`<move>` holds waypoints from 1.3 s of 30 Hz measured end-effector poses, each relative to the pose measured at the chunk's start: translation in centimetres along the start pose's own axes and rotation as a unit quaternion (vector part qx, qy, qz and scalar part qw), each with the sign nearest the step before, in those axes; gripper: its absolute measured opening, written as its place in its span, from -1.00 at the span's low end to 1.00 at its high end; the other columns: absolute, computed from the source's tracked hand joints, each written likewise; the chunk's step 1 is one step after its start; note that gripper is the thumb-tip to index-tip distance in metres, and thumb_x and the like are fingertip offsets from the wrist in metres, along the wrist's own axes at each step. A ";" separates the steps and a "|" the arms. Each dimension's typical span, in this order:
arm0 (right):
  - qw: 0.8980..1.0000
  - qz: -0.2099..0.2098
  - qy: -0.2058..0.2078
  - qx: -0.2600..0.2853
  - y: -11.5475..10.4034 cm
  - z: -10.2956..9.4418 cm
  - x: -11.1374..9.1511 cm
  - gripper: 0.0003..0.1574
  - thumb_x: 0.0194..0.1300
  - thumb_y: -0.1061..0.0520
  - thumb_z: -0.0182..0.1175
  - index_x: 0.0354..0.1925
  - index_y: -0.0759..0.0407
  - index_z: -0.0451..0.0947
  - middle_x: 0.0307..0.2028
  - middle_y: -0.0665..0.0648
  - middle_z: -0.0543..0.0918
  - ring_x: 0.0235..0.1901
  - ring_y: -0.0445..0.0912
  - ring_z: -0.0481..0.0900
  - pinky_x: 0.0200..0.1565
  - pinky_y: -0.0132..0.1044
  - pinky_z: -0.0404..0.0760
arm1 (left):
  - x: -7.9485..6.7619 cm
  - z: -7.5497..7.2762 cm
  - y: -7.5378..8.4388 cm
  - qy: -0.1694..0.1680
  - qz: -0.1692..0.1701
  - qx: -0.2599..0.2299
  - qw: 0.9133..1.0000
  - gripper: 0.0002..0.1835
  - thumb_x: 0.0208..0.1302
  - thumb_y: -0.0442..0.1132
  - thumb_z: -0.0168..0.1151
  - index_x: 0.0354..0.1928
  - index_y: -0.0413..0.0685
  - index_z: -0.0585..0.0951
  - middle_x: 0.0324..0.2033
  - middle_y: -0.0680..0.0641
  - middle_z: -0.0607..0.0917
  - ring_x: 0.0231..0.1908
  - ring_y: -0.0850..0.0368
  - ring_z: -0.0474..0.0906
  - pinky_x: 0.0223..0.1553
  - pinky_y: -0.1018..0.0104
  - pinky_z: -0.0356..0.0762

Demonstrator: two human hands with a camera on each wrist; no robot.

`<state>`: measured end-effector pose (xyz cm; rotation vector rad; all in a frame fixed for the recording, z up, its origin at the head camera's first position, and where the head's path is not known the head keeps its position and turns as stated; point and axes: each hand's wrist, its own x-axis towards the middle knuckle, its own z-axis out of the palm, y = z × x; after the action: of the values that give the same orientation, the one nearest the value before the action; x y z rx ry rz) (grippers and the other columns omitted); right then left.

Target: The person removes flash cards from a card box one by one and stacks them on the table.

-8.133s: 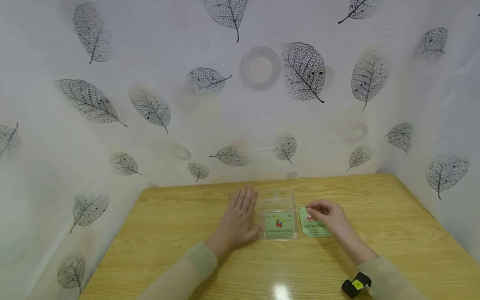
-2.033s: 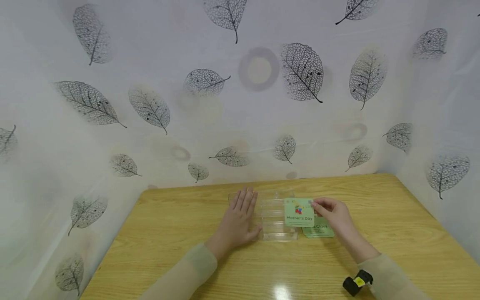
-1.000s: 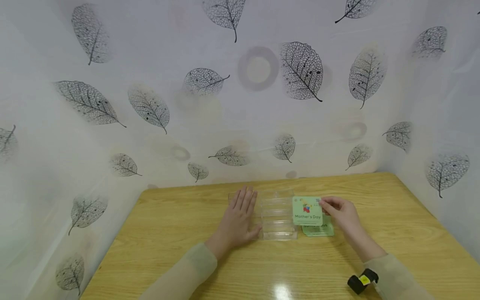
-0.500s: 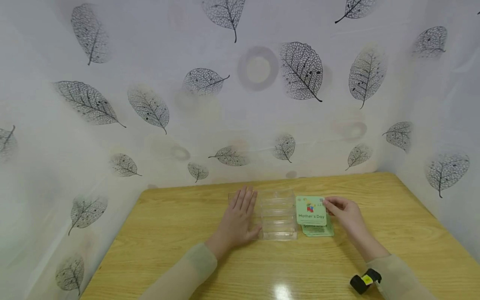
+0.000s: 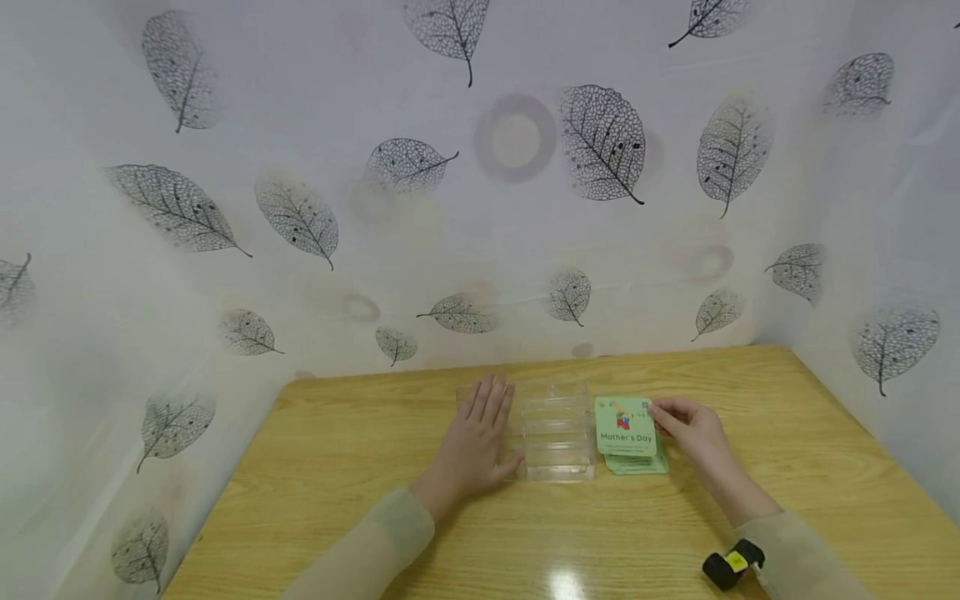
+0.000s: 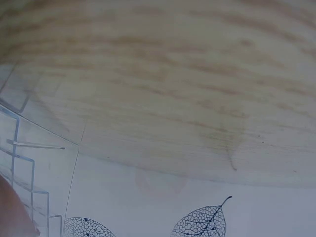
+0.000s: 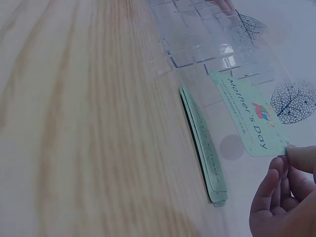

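A green Mother's Day card (image 5: pixel 626 427) is pinched at its upper right corner by my right hand (image 5: pixel 693 433). In the right wrist view that card (image 7: pixel 249 116) is tilted, apart from a small stack of green cards (image 7: pixel 203 148) on the table. From the head view, the held card covers most of the stack (image 5: pixel 637 465). A clear, stepped plastic holder (image 5: pixel 558 473) stands left of the cards, its tiers bare. My left hand (image 5: pixel 476 437) lies with straight fingers against the holder's left side. The left wrist view shows part of the holder (image 6: pixel 44 163) and a bit of finger.
The wooden table (image 5: pixel 330 500) reaches back to a white curtain (image 5: pixel 517 250) printed with dark leaves. Around my right wrist is a black strap camera (image 5: pixel 731 565) with a yellow mark.
The Mother's Day card has left the holder and moved right, over the stack, in my right hand. Earlier, that hand was at the Santa Claus card. My left hand stays put.
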<state>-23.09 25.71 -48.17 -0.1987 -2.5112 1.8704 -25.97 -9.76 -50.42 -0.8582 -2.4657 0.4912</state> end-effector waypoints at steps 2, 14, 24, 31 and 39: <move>1.000 0.003 0.000 0.003 0.1 0.0 0.0 -0.43 0.61 0.11 0.17 0.29 0.57 0.49 -0.27 -0.29 0.65 -0.27 -0.46 0.58 -0.14 -0.52 0.73 | 0.0 0.0 0.0 -0.003 0.000 0.000 1.000 0.13 0.42 0.49 -0.06 0.67 -0.27 0.04 0.67 -0.32 0.11 0.65 -0.24 0.13 0.69 -0.02 0.10; 1.000 0.014 0.002 -0.018 0.6 -0.4 0.2 -0.44 0.62 0.10 0.16 0.28 0.56 0.51 -0.25 -0.24 0.66 -0.27 -0.41 0.59 -0.18 -0.50 0.71 | 0.0 -0.1 0.0 -0.002 0.000 -0.005 1.000 0.14 0.41 0.50 -0.05 0.67 -0.28 0.06 0.65 -0.32 0.15 0.66 -0.23 0.08 0.68 -0.01 0.11; 0.999 0.026 0.002 -0.018 0.9 -0.5 0.2 -0.43 0.62 0.09 0.17 0.30 0.56 0.49 -0.26 -0.22 0.67 -0.28 -0.41 0.59 -0.21 -0.52 0.69 | 0.1 -0.3 0.0 -0.013 -0.002 -0.004 1.000 0.13 0.42 0.50 -0.08 0.68 -0.26 0.03 0.66 -0.30 0.13 0.66 -0.22 0.09 0.69 -0.01 0.08; 1.000 0.026 -0.003 -0.015 1.2 -0.6 0.4 -0.44 0.62 0.10 0.17 0.28 0.56 0.50 -0.25 -0.21 0.67 -0.29 -0.40 0.60 -0.20 -0.50 0.70 | 0.1 -0.1 -0.1 -0.010 0.000 -0.007 1.000 0.13 0.42 0.49 -0.08 0.68 -0.28 0.02 0.67 -0.32 0.11 0.67 -0.24 0.06 0.69 -0.02 0.08; 0.999 0.026 0.004 -0.030 1.3 -0.5 0.5 -0.50 0.59 0.12 0.21 0.22 0.54 0.55 -0.29 -0.18 0.68 -0.31 -0.37 0.60 -0.22 -0.50 0.70 | 0.0 -0.3 0.0 -0.014 -0.002 -0.012 1.000 0.13 0.43 0.48 -0.08 0.68 -0.27 0.01 0.67 -0.31 0.10 0.67 -0.23 0.04 0.70 -0.01 0.05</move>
<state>-23.45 26.64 -49.34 -0.2725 -2.5833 1.8100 -25.82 -9.72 -50.13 -0.8606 -2.5036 0.4776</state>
